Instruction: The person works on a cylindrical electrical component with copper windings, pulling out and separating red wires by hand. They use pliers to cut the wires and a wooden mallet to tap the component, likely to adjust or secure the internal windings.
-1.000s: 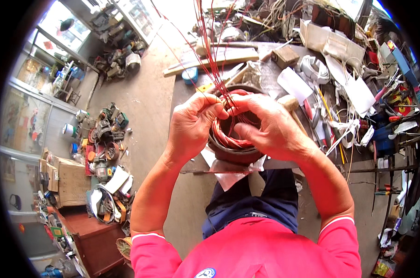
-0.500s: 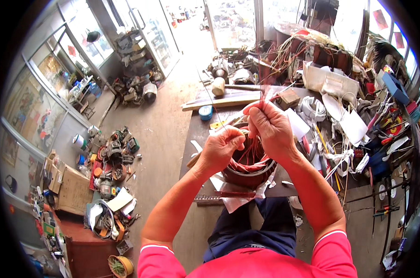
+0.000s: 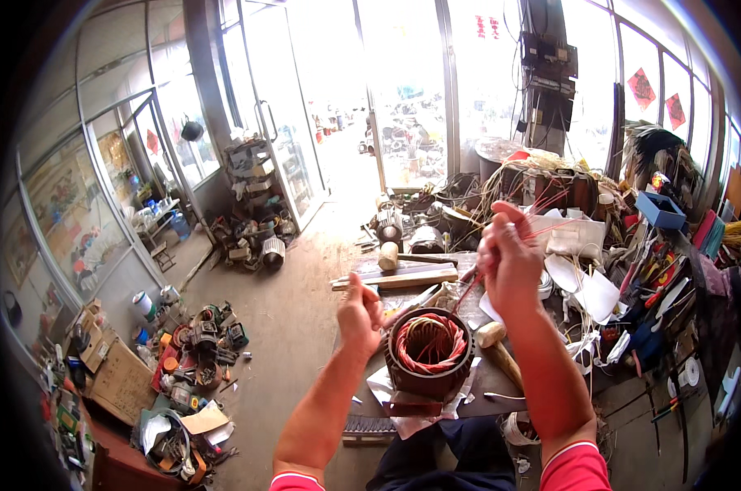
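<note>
A dark motor stator (image 3: 429,385) stands on the worktable (image 3: 489,405), with a ring of red winding wire (image 3: 403,352) inside it. Red wires rise from the stator to my right hand (image 3: 508,254), closed around them above and right of it. My left hand (image 3: 362,311) is raised left of the stator with curled fingers; what it holds, if anything, is too small to make out. A wooden mallet (image 3: 506,364) lies just right of the stator.
Paper, tools and cables crowd the right of the table; wooden strips (image 3: 395,278) lie behind the stator. Motor parts (image 3: 202,344) and cardboard boxes (image 3: 121,385) sit on the floor at left. An open glass door (image 3: 301,180) is ahead.
My hands have moved up and apart from the stator, the right drawing the red wires up and to the right. The view has tilted up, showing more windows.
</note>
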{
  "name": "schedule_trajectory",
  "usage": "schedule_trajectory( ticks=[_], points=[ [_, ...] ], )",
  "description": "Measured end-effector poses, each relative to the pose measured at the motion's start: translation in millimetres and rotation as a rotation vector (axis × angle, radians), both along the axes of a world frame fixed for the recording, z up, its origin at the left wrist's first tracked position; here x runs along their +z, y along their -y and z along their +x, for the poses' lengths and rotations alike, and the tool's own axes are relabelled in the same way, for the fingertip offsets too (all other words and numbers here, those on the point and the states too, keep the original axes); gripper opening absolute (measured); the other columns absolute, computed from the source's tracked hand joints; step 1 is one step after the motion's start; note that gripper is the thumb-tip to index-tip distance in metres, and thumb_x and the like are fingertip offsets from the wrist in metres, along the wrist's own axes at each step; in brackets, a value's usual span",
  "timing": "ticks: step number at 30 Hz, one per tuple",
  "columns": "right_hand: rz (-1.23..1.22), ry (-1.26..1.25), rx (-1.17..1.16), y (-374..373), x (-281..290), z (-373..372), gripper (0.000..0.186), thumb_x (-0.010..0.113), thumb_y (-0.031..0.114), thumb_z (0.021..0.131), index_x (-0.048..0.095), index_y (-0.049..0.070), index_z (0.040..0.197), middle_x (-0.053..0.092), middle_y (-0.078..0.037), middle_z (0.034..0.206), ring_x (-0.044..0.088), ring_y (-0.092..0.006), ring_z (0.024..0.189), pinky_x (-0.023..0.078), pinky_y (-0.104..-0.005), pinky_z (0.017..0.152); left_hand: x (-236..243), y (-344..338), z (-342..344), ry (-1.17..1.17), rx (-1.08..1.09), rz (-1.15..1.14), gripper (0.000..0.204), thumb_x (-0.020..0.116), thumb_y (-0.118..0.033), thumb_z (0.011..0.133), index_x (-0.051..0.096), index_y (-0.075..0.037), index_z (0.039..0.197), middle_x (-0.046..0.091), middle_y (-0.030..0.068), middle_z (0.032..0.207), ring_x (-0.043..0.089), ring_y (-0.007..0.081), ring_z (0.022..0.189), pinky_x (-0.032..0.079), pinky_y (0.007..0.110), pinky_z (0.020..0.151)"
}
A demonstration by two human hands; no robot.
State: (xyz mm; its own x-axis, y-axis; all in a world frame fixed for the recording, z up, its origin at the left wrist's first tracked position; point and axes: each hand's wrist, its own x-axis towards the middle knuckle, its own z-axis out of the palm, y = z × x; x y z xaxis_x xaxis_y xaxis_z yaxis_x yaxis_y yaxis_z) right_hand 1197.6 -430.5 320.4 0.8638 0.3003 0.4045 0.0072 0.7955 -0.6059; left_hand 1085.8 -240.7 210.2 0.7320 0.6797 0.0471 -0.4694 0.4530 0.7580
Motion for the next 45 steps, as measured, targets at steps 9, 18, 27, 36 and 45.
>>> schedule_trajectory(
  ticks=[9, 18, 27, 36, 45],
  points=[
    [-0.168, 0.229, 0.126, -11.6, -32.7, -19.4, 0.078, 0.076, 0.015, 0.089, 0.028, 0.01, 0.149, 0.062, -0.017, 0.12, 0.066, -0.0262, 0.104, 0.053, -0.038, 0.09, -84.1, -124.0, -115.4, -0.048, 0.308, -0.276, 0.056, 0.039, -0.061, 0.102, 0.04, -0.021, 0.063, 0.021, -0.0062, 0.051, 0.016, 0.0089, 0.04, 0.01, 0.028, 0.038],
    [-0.021, 0.116, 0.004, 14.4, -84.3, -12.4, 0.066, 0.07, 0.023, 0.093, 0.035, 0.007, 0.146, 0.056, -0.013, 0.134, 0.054, -0.02, 0.121, 0.044, -0.0354, 0.098, -88.8, -127.5, -298.1, -0.264, 0.826, 0.084, 0.034, 0.053, -0.038, 0.101, 0.052, -0.015, 0.076, 0.031, -0.0072, 0.055, 0.024, 0.004, 0.039, 0.016, 0.024, 0.035],
    [-0.52, -0.025, -0.067, 86.7, -222.1, -109.1, 0.037, 0.059, 0.009, 0.096, 0.05, 0.002, 0.131, 0.064, -0.009, 0.116, 0.064, -0.0176, 0.101, 0.052, -0.0295, 0.087, -7.6, 78.3, -132.0, -0.051, 0.296, 2.006, 0.03, 0.063, -0.003, 0.077, 0.067, 0.005, 0.105, 0.067, 0.0144, 0.099, 0.066, 0.0317, 0.092, 0.055, 0.044, 0.086],
    [-0.71, -0.306, -0.062, 180.5, -309.4, -149.8, 0.026, 0.059, 0.002, 0.096, 0.055, 0.002, 0.122, 0.065, -0.007, 0.107, 0.064, -0.0127, 0.092, 0.054, -0.0275, 0.084, -14.2, 37.1, -38.2, -0.734, -0.152, 2.386, 0.008, 0.056, -0.011, 0.088, 0.063, -0.008, 0.093, 0.062, 0.0121, 0.087, 0.067, 0.0282, 0.084, 0.052, 0.044, 0.08],
    [-0.693, -0.389, 0.11, 160.8, -307.3, -167.8, 0.022, 0.059, 0.008, 0.099, 0.058, 0.003, 0.121, 0.068, -0.007, 0.104, 0.067, -0.013, 0.086, 0.053, -0.025, 0.075, 4.9, 3.2, -17.5, -0.461, -0.256, 2.71, 0.008, 0.064, -0.013, 0.079, 0.058, -0.01, 0.075, 0.06, 0.0066, 0.07, 0.067, 0.0256, 0.066, 0.054, 0.038, 0.055]
  ],
)
